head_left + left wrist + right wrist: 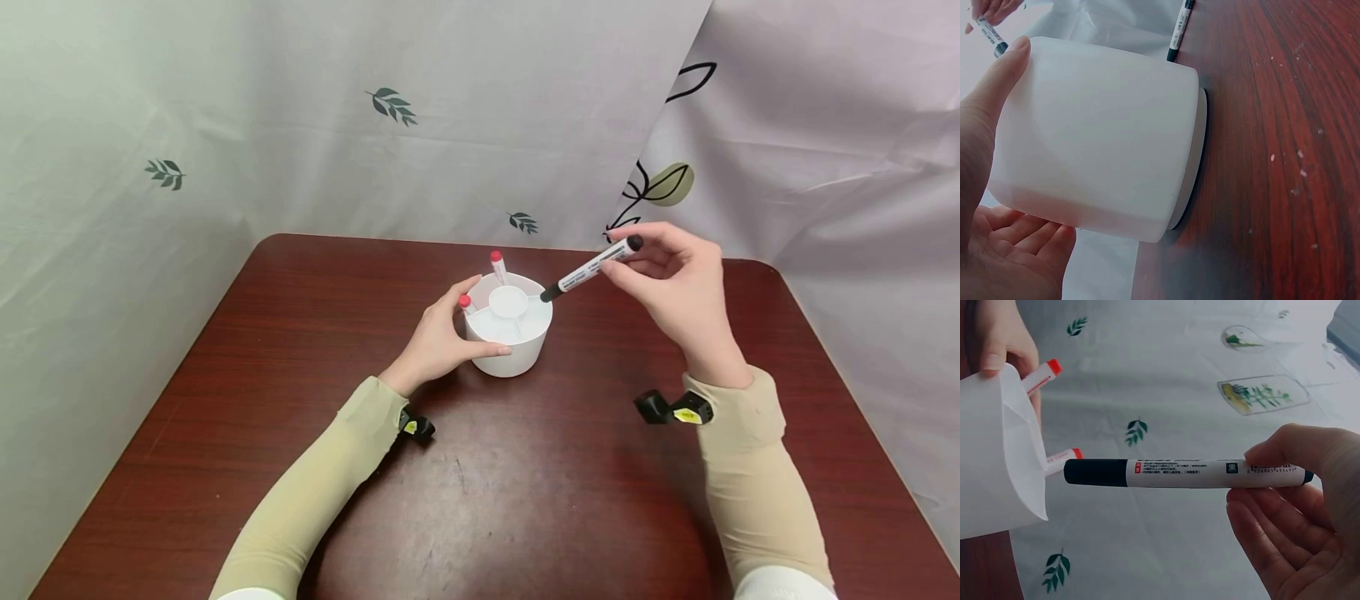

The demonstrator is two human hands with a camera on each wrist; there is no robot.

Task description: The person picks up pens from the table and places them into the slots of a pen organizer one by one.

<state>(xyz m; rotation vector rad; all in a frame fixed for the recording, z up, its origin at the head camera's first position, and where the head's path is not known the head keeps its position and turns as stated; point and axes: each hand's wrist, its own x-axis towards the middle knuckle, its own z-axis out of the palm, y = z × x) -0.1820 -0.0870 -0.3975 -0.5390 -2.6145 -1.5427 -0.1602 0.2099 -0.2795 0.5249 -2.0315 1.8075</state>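
Note:
A round white divided pen holder stands on the table, with a round middle compartment and several outer ones. My left hand grips its left side, thumb across the front and fingers around the back. Two red-capped markers stand in the holder's left and rear parts. My right hand pinches a black-capped whiteboard marker near its rear end, thumb against fingers. This marker is tilted, its cap pointing down-left at the holder's right rim in the head view; whether they touch I cannot tell.
The dark red-brown wooden table has rounded far corners. A pale leaf-print curtain hangs behind it. Another black-and-white marker shows beyond the holder in the left wrist view.

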